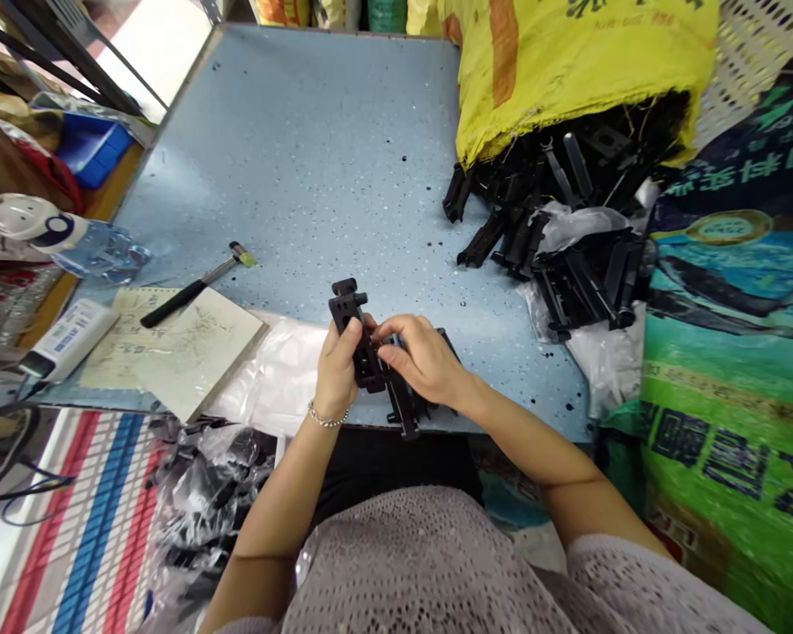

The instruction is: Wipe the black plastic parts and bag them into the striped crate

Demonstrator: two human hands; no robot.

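My left hand [338, 365] is closed around a black plastic bracket-like part [347, 304], its upper end sticking out above the thumb. A bracelet circles that wrist. My right hand [423, 357] is bent over the same part, thumb and forefinger brought together at its side; whatever lies between those fingertips is hidden. Beneath the hands, near the table's front edge, is another long black part [404, 414], partly covered by the right hand. I cannot tell whether it is joined to the held one.
A yellow woven sack [588, 62] spills black parts [522, 233] on the right. Beside it stands a green-blue sack [733, 370]. On the left lie a small hammer [191, 291], cardboard [202, 352], a water bottle [72, 238] and a white device [72, 339]. Clear plastic [281, 370] covers the front edge.
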